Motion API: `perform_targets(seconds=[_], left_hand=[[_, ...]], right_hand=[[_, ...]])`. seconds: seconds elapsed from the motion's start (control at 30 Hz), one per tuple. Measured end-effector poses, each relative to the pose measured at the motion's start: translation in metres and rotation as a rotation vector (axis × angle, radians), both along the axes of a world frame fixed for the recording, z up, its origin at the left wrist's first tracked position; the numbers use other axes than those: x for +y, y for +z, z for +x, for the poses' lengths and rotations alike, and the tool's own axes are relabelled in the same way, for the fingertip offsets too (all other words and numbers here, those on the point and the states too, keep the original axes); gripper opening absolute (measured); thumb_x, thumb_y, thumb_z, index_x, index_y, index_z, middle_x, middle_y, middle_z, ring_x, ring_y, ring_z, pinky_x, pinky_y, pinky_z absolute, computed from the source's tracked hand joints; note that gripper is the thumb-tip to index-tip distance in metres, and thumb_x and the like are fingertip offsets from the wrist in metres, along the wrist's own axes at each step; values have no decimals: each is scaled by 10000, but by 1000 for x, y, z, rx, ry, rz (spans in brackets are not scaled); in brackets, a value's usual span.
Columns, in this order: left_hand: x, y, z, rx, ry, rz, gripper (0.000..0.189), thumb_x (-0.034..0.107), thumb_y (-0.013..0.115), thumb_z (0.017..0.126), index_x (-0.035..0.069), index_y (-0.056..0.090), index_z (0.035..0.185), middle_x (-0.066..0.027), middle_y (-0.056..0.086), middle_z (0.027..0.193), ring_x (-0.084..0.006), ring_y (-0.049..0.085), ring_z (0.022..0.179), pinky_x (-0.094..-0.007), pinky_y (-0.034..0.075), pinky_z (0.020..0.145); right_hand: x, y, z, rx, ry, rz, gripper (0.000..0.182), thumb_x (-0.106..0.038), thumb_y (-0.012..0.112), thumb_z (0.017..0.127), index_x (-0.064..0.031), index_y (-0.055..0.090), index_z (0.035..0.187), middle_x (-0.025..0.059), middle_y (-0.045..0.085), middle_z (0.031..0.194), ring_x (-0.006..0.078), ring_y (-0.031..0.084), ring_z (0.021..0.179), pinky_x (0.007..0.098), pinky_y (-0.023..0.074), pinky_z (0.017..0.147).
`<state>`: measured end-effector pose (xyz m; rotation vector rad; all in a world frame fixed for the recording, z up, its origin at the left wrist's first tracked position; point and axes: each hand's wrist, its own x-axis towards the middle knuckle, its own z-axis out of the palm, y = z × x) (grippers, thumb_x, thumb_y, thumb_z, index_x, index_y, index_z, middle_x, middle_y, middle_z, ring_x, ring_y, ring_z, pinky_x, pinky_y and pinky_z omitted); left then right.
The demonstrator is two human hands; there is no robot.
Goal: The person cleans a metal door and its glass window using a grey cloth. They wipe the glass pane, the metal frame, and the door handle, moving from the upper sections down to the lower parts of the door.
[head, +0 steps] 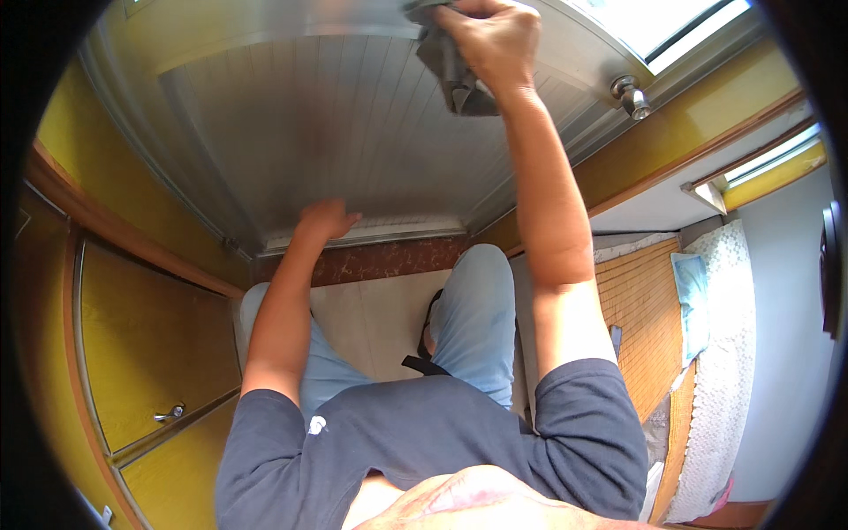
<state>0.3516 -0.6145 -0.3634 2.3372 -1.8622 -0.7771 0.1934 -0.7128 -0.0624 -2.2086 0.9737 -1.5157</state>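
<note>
My right hand is raised high and grips a bunched grey cloth against or close to a grey metal door panel. The cloth's lower end hangs below my fingers, and its top is cut off by the picture's edge. Lower down, my left hand is at the bottom part of the same door, thumb apart, with nothing visible in it. Whether it touches the surface I cannot tell. Vertical grooves run down the panel, and a metal door knob sits at its right side.
Below the door lies a dark red patterned threshold strip, then pale floor between my knees. Yellow cabinet doors with a metal handle stand at left. At right is a bed with a woven mat and a blue pillow.
</note>
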Motion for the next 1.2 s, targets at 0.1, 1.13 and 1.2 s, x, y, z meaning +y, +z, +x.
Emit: perform_targets(seconds=[0.1, 1.13, 1.2], left_hand=[[-3, 2, -4, 42, -48, -47, 532, 505, 575, 919, 18, 651, 1119, -182, 665, 1134, -360, 625, 1074, -470, 508, 881], [0, 8, 9, -58, -12, 34, 510, 487, 575, 928, 22, 647, 1125, -194, 656, 1155, -347, 623, 1084, -459, 502, 888], [0, 10, 5, -12, -7, 79, 507, 484, 580, 925, 23, 647, 1127, -190, 657, 1156, -348, 623, 1084, -458, 503, 890]], right_hand=[[-57, -24, -61, -2, -72, -184, 298, -218, 817, 734, 49, 746, 844, 74, 702, 716, 114, 637, 657, 256, 531, 642], [-10, -13, 7, -133, 56, -80, 251, -233, 799, 708, -2, 763, 798, 34, 673, 654, 95, 588, 603, 248, 483, 601], [-23, -15, -7, -60, 17, -159, 245, -226, 810, 714, -3, 765, 806, 27, 676, 659, 86, 589, 599, 238, 481, 590]])
